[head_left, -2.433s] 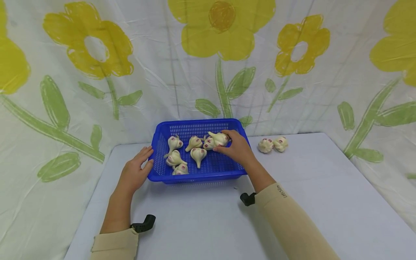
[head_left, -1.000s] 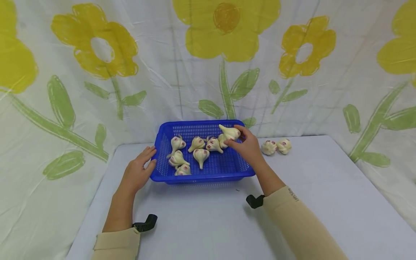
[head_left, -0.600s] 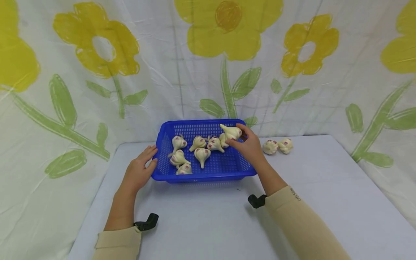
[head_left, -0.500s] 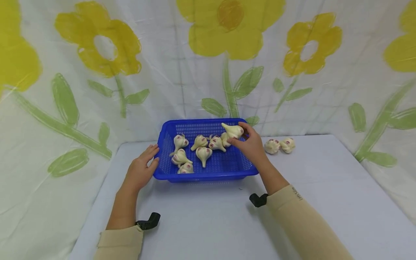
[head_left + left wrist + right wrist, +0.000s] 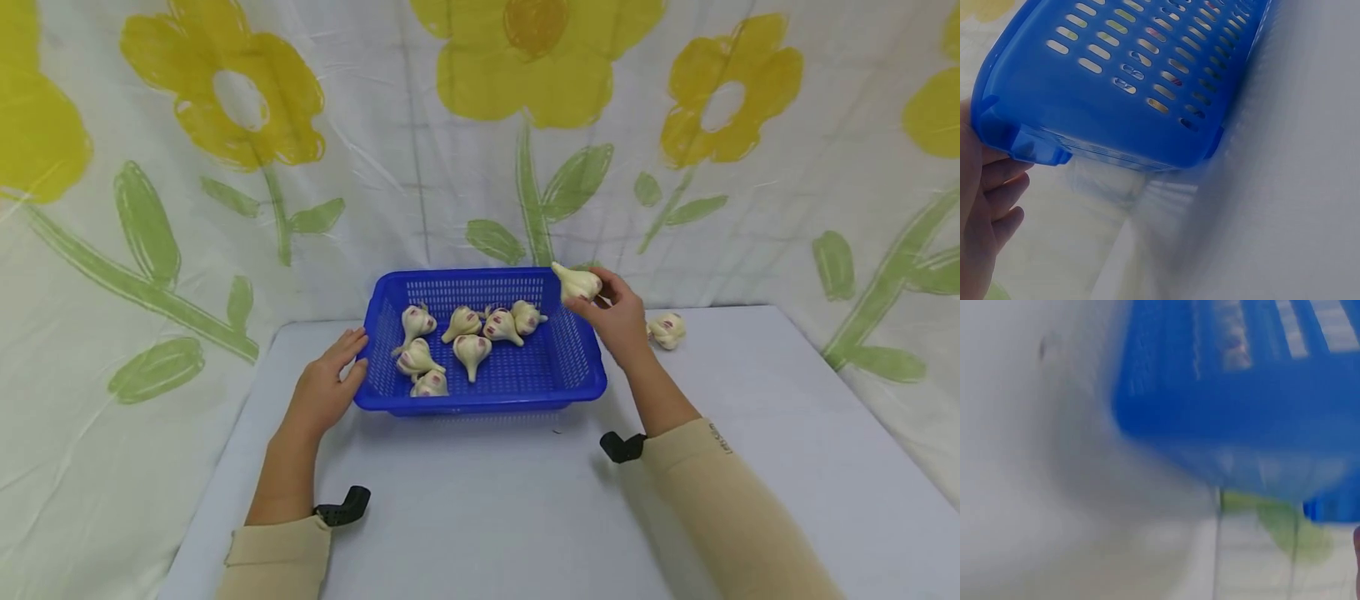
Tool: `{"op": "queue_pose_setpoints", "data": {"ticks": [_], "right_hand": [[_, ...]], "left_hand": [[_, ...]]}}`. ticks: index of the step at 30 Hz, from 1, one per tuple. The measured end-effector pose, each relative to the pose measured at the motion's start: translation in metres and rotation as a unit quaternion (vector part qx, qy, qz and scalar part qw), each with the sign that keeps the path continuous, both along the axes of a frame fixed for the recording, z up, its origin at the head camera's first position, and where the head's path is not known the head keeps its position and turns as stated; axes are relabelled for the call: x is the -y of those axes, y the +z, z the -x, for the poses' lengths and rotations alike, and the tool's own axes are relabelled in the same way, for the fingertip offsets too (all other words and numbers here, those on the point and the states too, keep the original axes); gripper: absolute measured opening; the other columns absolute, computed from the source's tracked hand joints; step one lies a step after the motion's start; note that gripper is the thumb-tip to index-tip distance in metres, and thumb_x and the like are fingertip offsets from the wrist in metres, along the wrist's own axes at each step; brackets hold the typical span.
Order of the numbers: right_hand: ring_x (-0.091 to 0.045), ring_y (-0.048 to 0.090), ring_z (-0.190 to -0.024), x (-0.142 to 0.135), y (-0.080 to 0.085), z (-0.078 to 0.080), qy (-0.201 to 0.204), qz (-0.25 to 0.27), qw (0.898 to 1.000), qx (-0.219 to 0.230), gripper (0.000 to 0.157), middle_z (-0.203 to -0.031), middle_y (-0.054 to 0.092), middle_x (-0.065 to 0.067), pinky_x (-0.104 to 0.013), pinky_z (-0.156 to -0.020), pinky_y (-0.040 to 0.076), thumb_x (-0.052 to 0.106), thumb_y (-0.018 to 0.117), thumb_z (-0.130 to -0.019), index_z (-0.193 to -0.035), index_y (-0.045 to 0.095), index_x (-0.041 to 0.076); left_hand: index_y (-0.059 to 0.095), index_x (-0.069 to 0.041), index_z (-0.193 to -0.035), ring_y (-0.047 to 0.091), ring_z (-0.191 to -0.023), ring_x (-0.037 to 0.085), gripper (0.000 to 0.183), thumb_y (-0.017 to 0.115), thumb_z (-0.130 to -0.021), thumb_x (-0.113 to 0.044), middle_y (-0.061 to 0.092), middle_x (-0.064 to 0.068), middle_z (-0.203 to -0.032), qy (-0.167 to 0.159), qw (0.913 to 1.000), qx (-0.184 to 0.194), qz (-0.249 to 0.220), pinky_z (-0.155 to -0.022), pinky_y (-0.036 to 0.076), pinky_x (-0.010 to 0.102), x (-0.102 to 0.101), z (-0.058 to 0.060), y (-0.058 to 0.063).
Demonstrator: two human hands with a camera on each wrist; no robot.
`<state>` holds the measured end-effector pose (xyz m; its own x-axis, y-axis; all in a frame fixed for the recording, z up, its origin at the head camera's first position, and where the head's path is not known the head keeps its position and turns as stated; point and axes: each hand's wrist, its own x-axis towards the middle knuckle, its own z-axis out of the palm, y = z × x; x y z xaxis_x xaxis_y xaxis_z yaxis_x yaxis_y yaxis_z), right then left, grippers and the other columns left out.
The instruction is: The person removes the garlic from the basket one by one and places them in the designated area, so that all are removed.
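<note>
My right hand (image 5: 621,321) pinches a garlic bulb (image 5: 580,285) between thumb and fingers, above the right rim of the blue basket (image 5: 495,404). The bulb's stem points up and to the left. At the basket's left side, my left hand (image 5: 324,387) rests its extended fingers against the rim. In the left wrist view, those fingers (image 5: 1007,194) lie at the rim's outer side, beside the blue basket wall (image 5: 1085,106). Several white and purple garlic bulbs (image 5: 471,353) lie inside the basket. The right wrist view is blurred and shows mostly the basket's wall (image 5: 1229,412).
On the white table (image 5: 465,508), to the right of the basket, lies a loose garlic bulb (image 5: 667,330), with my right hand overlapping the spot beside it. A flower-printed curtain (image 5: 375,167) hangs behind the table. Black wrist cameras (image 5: 345,506) sit at both cuffs.
My right hand has lifted the garlic bulb off the others and carried it right to the basket's right rim. The bulb beneath it now shows fully. My left hand keeps its place.
</note>
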<state>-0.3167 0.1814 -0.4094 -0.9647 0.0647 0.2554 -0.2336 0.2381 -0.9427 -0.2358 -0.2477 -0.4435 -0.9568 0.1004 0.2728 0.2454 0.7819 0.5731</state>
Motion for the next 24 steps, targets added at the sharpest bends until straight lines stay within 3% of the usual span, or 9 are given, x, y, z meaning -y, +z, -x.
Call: {"op": "queue_pose_setpoints", "data": {"ticks": [3, 5, 9, 11, 16, 21, 24], "right_hand": [[-0.018, 0.053, -0.124, -0.025, 0.002, 0.006, -0.038, 0.002, 0.999, 0.011, 0.077, -0.136, 0.055, -0.013, -0.028, -0.107, 0.046, 0.028, 0.081, -0.082, -0.146, 0.046, 0.007], [-0.016, 0.054, -0.122, -0.044, 0.002, 0.008, -0.062, 0.003, 0.998, 0.024, 0.079, -0.134, 0.055, -0.011, -0.020, -0.095, 0.051, 0.032, 0.082, -0.081, -0.147, 0.045, 0.009], [-0.014, 0.052, -0.123, -0.083, -0.002, 0.011, -0.110, 0.001, 0.992, 0.064, 0.081, -0.132, 0.054, -0.002, -0.009, -0.077, 0.049, 0.039, 0.079, -0.082, -0.150, 0.042, 0.013], [-0.011, 0.051, -0.120, -0.102, -0.005, 0.013, -0.133, -0.003, 0.988, 0.077, 0.080, -0.128, 0.054, 0.002, -0.007, -0.079, 0.047, 0.040, 0.077, -0.084, -0.150, 0.041, 0.013], [-0.006, 0.050, -0.113, -0.140, -0.014, 0.023, -0.187, -0.046, 0.974, 0.119, 0.081, -0.125, 0.053, 0.006, -0.015, -0.089, 0.045, 0.050, 0.071, -0.085, -0.151, 0.040, 0.014], [-0.019, 0.043, -0.131, -0.169, -0.028, 0.025, -0.210, -0.068, 0.956, 0.192, 0.089, -0.151, 0.041, -0.011, -0.035, -0.110, 0.041, 0.061, 0.063, -0.086, -0.154, 0.033, 0.013], [-0.027, 0.036, -0.138, -0.180, -0.038, 0.023, -0.213, -0.080, 0.946, 0.231, 0.090, -0.157, 0.032, -0.016, -0.044, -0.115, 0.035, 0.062, 0.057, -0.089, -0.155, 0.028, 0.009]], "left_hand": [[0.050, -0.007, -0.144, 0.036, -0.144, 0.032, 0.047, 0.050, -0.101, -0.026, 0.042, 0.008, -0.154, 0.001, 1.0000, -0.001, 0.001, -0.115, 0.032, 0.056, 0.000, 0.001, -0.001], [0.049, -0.007, -0.145, 0.035, -0.145, 0.032, 0.047, 0.049, -0.101, -0.027, 0.042, 0.008, -0.154, 0.000, 1.0000, 0.002, 0.003, -0.115, 0.032, 0.056, 0.000, 0.001, -0.001], [0.048, -0.008, -0.146, 0.034, -0.145, 0.032, 0.049, 0.047, -0.102, -0.029, 0.040, 0.009, -0.155, -0.001, 0.9999, 0.011, 0.009, -0.115, 0.032, 0.057, 0.001, 0.003, 0.001], [0.047, -0.009, -0.147, 0.033, -0.146, 0.032, 0.049, 0.046, -0.103, -0.030, 0.040, 0.010, -0.155, -0.001, 0.9998, 0.015, 0.010, -0.115, 0.031, 0.057, 0.000, 0.003, 0.002], [0.047, -0.007, -0.146, 0.034, -0.145, 0.033, 0.048, 0.047, -0.102, -0.028, 0.041, 0.010, -0.155, 0.001, 0.9999, 0.008, 0.011, -0.114, 0.032, 0.058, 0.001, 0.002, 0.002], [0.046, -0.008, -0.147, 0.034, -0.145, 0.033, 0.049, 0.047, -0.103, -0.029, 0.040, 0.009, -0.155, 0.004, 0.9999, 0.010, 0.012, -0.113, 0.033, 0.058, 0.001, 0.001, 0.000], [0.046, -0.009, -0.147, 0.034, -0.145, 0.033, 0.049, 0.046, -0.103, -0.030, 0.040, 0.009, -0.156, 0.004, 0.9999, 0.010, 0.012, -0.113, 0.032, 0.058, 0.000, 0.001, 0.000]]}}
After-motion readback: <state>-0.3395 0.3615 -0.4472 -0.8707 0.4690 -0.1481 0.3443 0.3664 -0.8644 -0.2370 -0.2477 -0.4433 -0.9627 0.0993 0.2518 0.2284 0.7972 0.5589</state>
